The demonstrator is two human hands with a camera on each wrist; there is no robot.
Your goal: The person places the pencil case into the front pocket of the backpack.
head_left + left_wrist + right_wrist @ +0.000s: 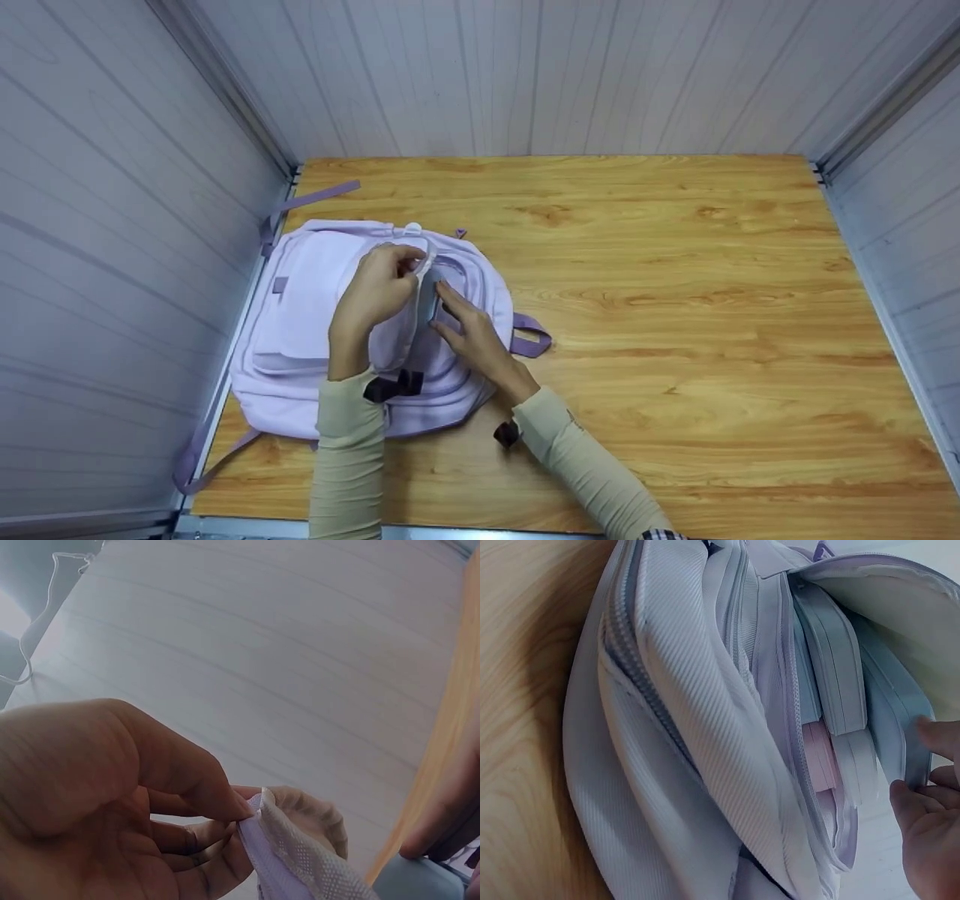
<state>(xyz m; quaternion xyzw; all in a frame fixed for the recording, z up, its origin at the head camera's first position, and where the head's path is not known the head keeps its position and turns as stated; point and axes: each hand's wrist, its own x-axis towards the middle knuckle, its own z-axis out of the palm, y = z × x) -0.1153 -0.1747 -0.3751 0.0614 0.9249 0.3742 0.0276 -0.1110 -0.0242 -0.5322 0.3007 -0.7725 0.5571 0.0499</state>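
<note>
A pale lavender backpack [300, 300] lies on the table with its front pocket unzipped. My left hand [375, 289] pinches the pocket's fabric edge [274, 855] between thumb and fingers, holding it up. With fingertips and thumb, my right hand [476, 341] grips the outer edge of a flat blue-grey case [896, 705] with rounded corners, partly inside the pocket. Beside that case in the right wrist view, a grey-green case [836, 664], a pink box-like item [819, 754] and a whitish one [855, 765] are packed in the pocket. Their lower parts are hidden.
The backpack rests on the left of a wood-grain table [697, 300]. Pale panels [487, 75] enclose the table at the back and both sides. Purple straps [322, 195] trail from the bag, and a purple loop [532, 335] sticks out to its right.
</note>
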